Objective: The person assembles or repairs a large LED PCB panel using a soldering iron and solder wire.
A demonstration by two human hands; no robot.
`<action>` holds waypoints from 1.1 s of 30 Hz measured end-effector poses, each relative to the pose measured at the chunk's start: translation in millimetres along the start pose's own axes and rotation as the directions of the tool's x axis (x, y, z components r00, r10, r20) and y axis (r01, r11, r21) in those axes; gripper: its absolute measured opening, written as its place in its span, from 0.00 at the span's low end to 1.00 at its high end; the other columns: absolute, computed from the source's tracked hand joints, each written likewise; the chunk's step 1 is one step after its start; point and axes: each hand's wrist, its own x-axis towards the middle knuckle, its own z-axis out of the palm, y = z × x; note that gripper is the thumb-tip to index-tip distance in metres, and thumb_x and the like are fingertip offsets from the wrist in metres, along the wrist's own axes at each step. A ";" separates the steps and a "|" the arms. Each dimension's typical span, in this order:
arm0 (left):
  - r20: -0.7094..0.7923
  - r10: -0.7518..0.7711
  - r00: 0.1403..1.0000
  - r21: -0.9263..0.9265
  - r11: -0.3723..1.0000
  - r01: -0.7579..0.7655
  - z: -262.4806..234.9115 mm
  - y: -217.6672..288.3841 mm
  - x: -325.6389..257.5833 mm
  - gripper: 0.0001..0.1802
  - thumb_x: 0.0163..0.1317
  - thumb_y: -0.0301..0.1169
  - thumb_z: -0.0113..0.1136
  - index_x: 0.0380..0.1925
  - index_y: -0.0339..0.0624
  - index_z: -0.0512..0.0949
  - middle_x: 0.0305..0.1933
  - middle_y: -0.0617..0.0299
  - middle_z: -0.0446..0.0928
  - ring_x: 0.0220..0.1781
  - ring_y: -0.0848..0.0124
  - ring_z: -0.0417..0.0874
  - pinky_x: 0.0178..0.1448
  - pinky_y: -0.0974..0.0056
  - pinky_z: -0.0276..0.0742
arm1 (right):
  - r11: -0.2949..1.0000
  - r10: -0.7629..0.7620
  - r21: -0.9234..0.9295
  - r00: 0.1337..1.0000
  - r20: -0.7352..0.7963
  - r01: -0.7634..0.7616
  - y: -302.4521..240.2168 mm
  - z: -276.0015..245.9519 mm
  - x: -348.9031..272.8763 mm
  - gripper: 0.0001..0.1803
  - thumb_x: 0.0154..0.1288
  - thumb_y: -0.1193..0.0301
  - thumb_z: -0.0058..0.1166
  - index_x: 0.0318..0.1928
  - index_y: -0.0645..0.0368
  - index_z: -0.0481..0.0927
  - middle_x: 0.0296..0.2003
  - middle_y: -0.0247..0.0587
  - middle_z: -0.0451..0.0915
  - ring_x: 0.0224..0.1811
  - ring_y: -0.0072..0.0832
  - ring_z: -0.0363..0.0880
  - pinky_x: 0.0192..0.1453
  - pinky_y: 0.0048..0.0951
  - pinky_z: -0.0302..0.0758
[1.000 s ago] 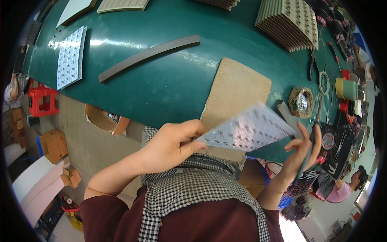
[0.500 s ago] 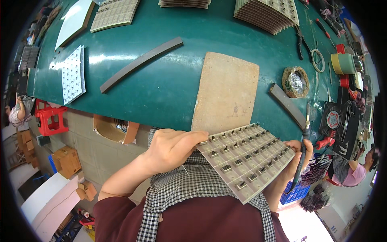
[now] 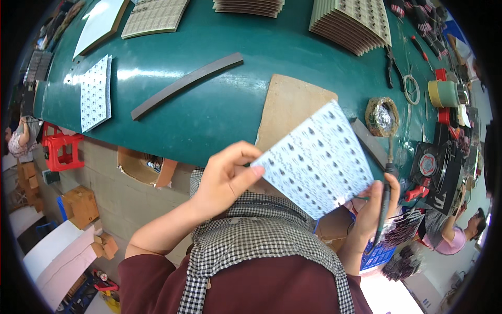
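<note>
Gripping a white dotted panel (image 3: pixel 317 159), left hand (image 3: pixel 225 178); right hand (image 3: pixel 377 201) holds a soldering iron (image 3: pixel 385 193).

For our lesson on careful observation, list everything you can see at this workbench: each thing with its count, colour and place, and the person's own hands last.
white panel: one, white with dark dots, held up between both hands
soldering iron: one, dark, in the right hand
workbench: one, green, across the top
brown board: one, tan, flat behind the panel
grey strip: one, dark grey, bench middle
second white panel: one, white, bench left
board stack: one, tan, top right
tape roll: one, green, far right
red stool: one, red, floor left
left hand: grip on the panel's left edge
right hand: grip on panel and iron
</note>
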 end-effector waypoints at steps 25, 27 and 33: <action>-0.097 -0.313 0.945 -0.020 0.950 0.313 -18.3 -3.9 34.7 0.06 0.61 0.22 0.54 0.36 0.33 0.77 0.31 0.63 0.81 0.21 0.89 0.64 0.20 0.78 0.52 | 0.977 -0.212 0.167 0.700 0.682 0.134 -44.7 71.2 37.2 0.13 0.51 0.67 0.58 0.30 0.67 0.83 0.25 0.48 0.81 0.26 0.31 0.80 0.32 0.25 0.74; -0.103 -0.311 0.945 -0.007 0.950 0.312 -17.8 -3.9 34.2 0.06 0.61 0.22 0.54 0.36 0.33 0.78 0.31 0.63 0.81 0.21 0.88 0.66 0.20 0.78 0.53 | 0.982 -0.187 0.151 0.699 0.690 0.114 -44.0 70.1 36.1 0.14 0.51 0.67 0.58 0.30 0.67 0.83 0.25 0.48 0.81 0.26 0.31 0.80 0.31 0.25 0.74; -0.117 -0.278 0.954 0.017 0.959 0.281 -17.4 -9.2 33.7 0.06 0.61 0.22 0.54 0.36 0.32 0.78 0.33 0.61 0.81 0.27 0.86 0.72 0.25 0.79 0.60 | 0.987 -0.127 0.161 0.717 0.686 0.020 -43.8 72.5 34.3 0.14 0.52 0.66 0.58 0.31 0.67 0.83 0.24 0.48 0.82 0.25 0.32 0.81 0.31 0.25 0.74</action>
